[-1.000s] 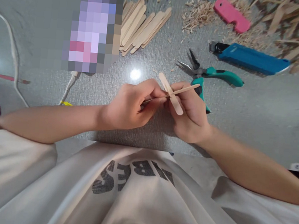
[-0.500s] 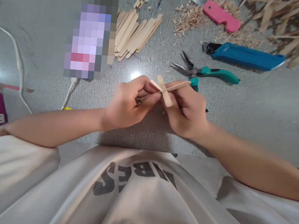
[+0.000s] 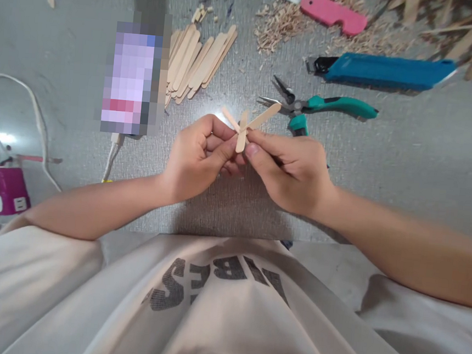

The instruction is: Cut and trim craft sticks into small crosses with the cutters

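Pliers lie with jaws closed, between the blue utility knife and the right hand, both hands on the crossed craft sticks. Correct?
Not quite: the needle-nose pliers' jaws are spread open, as the head view shows. The rest holds: they lie between the blue utility knife and the right hand, with both hands on the crossed craft sticks.

Moderate indoor light, bench (image 3: 138,157) greyish. Glare spot at centre behind hands (image 3: 237,160), second at 9 o'clock. Soft shadow toward 6 o'clock. Wide-lens stretch at edges. Pixelated block at 10.
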Available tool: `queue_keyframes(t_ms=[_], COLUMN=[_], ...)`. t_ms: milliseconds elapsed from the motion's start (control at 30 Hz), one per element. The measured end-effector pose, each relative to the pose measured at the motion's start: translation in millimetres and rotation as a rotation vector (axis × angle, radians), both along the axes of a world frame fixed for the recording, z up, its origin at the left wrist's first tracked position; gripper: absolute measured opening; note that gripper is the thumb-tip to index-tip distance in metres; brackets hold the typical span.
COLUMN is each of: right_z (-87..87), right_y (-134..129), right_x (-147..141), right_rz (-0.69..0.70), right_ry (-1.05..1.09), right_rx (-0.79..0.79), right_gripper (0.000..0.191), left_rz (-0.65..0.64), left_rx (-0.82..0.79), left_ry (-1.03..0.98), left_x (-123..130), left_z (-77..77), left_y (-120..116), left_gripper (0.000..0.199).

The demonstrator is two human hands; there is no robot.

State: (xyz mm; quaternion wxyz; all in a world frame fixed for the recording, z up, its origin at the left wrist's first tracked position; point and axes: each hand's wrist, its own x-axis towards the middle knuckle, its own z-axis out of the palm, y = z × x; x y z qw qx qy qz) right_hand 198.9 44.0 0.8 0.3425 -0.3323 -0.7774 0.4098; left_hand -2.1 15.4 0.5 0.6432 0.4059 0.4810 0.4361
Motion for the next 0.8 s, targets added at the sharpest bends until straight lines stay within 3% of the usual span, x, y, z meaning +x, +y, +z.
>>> queue_keyframes(t_ms=[200, 300, 400, 467, 567, 800], right_z=[2.6, 0.6, -2.0, -2.4, -1.7, -7.8], right_y=[3, 5, 8, 9, 9, 9], right_x=[1, 5, 12, 15, 16, 12], right_rz=[0.023, -0.016, -0.141, -0.193, -0.179, -0.133], right_ry=[-0.031, -0.058, -0.047, -0.003, 0.037, -0.100], right_rx=[0.011, 0.084, 0.133, 0.149, 0.188, 0.234], right_gripper=[0.036, 0.031, 0.016, 0.025, 0.032, 0.013], left_rz=[-0.012, 0.009, 0.103, 0.157, 0.182, 0.152], left_rx=[0.060, 0.226, 0.465, 0.590, 0.663, 0.854], left_ry=[0.066, 0.122, 0.218, 0.289, 0.377, 0.432], left_x=[-1, -3, -5, -7, -8, -12], left_z=[-1.5, -8.9, -19.3, -24.2, -25.7, -22.3], left_y=[1, 2, 4, 5, 6, 11], left_gripper=[0.061, 0.053, 0.044, 0.038, 0.030, 0.010])
